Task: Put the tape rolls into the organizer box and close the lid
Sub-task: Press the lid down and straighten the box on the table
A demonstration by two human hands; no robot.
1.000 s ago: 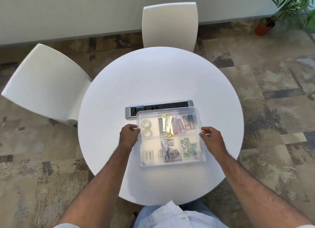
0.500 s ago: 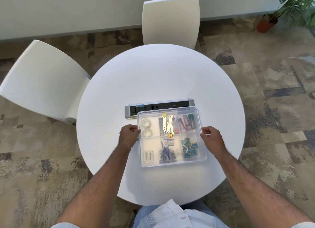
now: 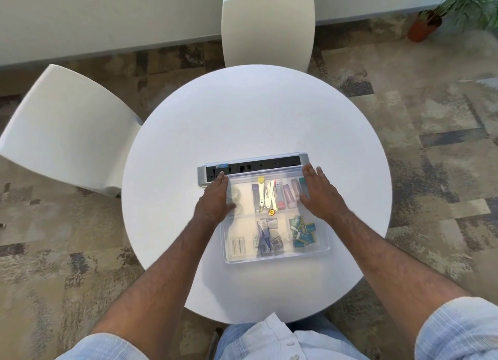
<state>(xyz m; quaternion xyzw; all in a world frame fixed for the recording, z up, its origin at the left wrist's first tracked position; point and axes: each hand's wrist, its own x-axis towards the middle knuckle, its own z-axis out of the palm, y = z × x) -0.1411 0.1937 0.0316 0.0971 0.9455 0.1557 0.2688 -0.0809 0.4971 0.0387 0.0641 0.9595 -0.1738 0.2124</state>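
1. We see a round white table (image 3: pixel 256 122) on patterned carpet (image 3: pixel 431 171).
2. A grey power strip (image 3: pixel 253 167) lies on it.
3. Two white chairs stand at the table, one at the far side (image 3: pixel 268 25) and one to the left (image 3: pixel 64 128).
4. A potted plant (image 3: pixel 431 22) stands in the far right corner.

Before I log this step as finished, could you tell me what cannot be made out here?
- Head view: tape rolls, mostly hidden by the left hand and hazy through the lid.
- Whether the lid is latched: not visible; right hand covers the far corner.
- Small items: too small to identify.
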